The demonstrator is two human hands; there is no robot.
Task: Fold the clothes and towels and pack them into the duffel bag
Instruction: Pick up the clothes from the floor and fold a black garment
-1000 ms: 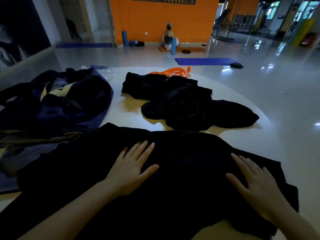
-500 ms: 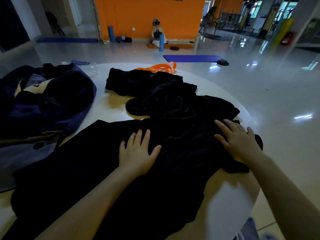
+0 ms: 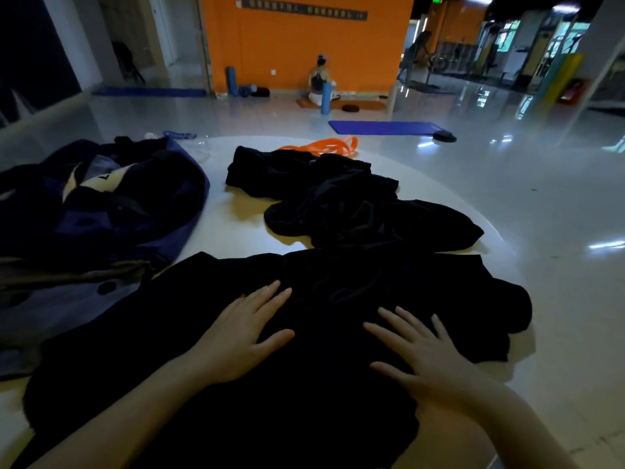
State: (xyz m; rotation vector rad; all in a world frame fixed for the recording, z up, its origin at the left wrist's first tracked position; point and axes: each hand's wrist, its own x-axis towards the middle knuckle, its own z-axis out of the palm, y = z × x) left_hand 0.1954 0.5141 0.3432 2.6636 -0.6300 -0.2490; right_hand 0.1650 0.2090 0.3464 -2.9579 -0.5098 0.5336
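The room was a gym hall with a glossy grey floor (image 3: 507,211) that mirrored the lights, closed at the back by an orange wall (image 3: 304,45). A round white table (image 3: 233,228) filled the near view. On its left lay the navy bag (image 3: 101,211), slumped and open. A black garment (image 3: 304,350) was spread flat across the near half of the table, its right edge bunched near the rim. Behind it sat a pile (image 3: 348,204) of crumpled black clothes, with an orange band (image 3: 324,145) at the far edge. On the floor lay a blue mat (image 3: 382,127); a person (image 3: 319,82) sat by the wall. The left hand (image 3: 243,336) and right hand (image 3: 419,353) both rested flat on the garment, fingers straight and spread, gripping nothing.
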